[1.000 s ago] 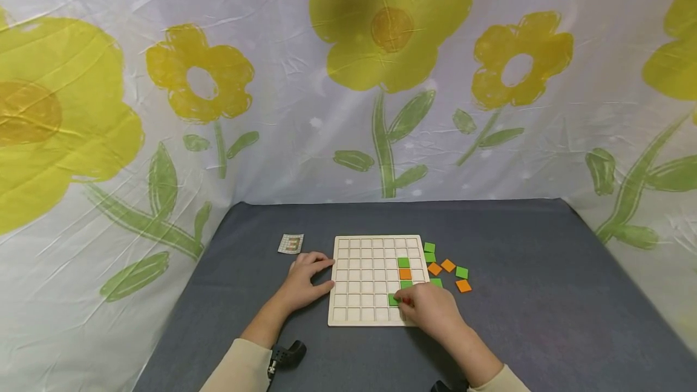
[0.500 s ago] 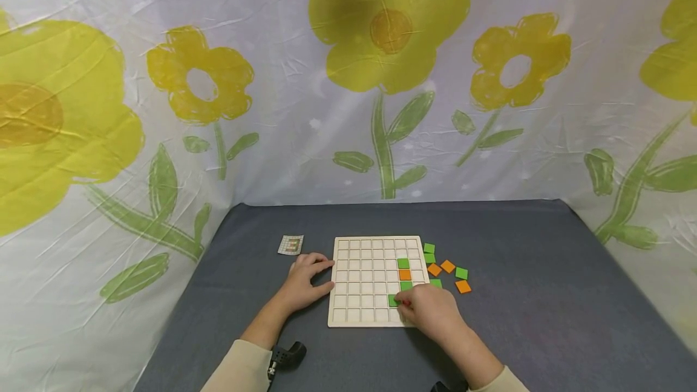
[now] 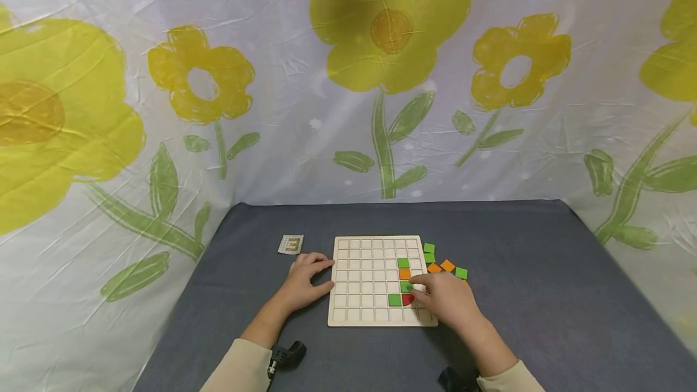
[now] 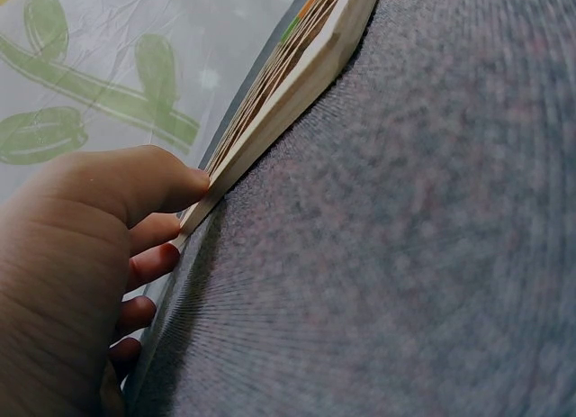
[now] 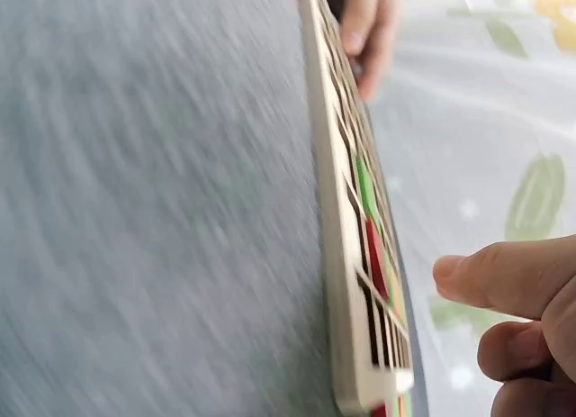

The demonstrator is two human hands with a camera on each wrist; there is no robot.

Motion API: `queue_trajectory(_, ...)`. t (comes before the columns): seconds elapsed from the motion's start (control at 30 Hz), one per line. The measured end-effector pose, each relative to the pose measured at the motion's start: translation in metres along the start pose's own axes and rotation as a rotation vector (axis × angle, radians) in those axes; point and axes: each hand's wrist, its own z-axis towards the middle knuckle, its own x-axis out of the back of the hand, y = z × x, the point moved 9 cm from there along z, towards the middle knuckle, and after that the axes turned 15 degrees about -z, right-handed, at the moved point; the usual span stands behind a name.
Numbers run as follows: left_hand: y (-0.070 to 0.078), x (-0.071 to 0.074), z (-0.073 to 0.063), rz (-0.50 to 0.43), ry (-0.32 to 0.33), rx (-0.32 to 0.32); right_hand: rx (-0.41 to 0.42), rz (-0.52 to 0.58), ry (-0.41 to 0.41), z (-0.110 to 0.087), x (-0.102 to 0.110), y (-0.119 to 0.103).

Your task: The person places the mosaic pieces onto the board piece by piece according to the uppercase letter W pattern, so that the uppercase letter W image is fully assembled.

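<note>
A pale wooden grid board (image 3: 360, 282) lies on the table. On its right side sit green tiles (image 3: 403, 263), an orange tile (image 3: 405, 274) and a red tile (image 3: 407, 299), which is partly hidden by the fingers. My left hand (image 3: 305, 282) rests its thumb and fingertips against the board's left edge; the left wrist view shows the left thumb (image 4: 171, 185) touching the rim. Over the board's right side hovers my right hand (image 3: 449, 300), thumb and forefinger apart. Nothing shows between the right fingers (image 5: 490, 271) in the right wrist view, where the red tile (image 5: 375, 259) lies in its cell.
Loose green and orange tiles (image 3: 448, 265) lie right of the board, some behind the right hand. A small printed card (image 3: 291, 244) is at the upper left. Dark cloth covers the table (image 3: 523, 259); a flower-printed curtain (image 3: 294, 138) stands behind it.
My right hand has let go of the red tile and moved slightly right and up, uncovering the tile beside the lower green one. The left hand stays in place.
</note>
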Motion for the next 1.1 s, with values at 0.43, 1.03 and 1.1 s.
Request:
queue_trajectory(0.43, 0.001, 0.0, 0.0, -0.009, -0.001, 0.005, -0.16, 0.172, -0.073, 0.001, -0.002, 0.076)
queue_trajectory(1.03, 0.0, 0.0, 0.001, -0.004, 0.001, 0.015, -0.181, 0.435, -0.261, -0.013, -0.031, 0.142)
queue_trajectory(1.1, 0.0, 0.0, 0.001, -0.006, 0.0, 0.017, -0.184, 0.439, -0.26, -0.013, -0.033, 0.143)
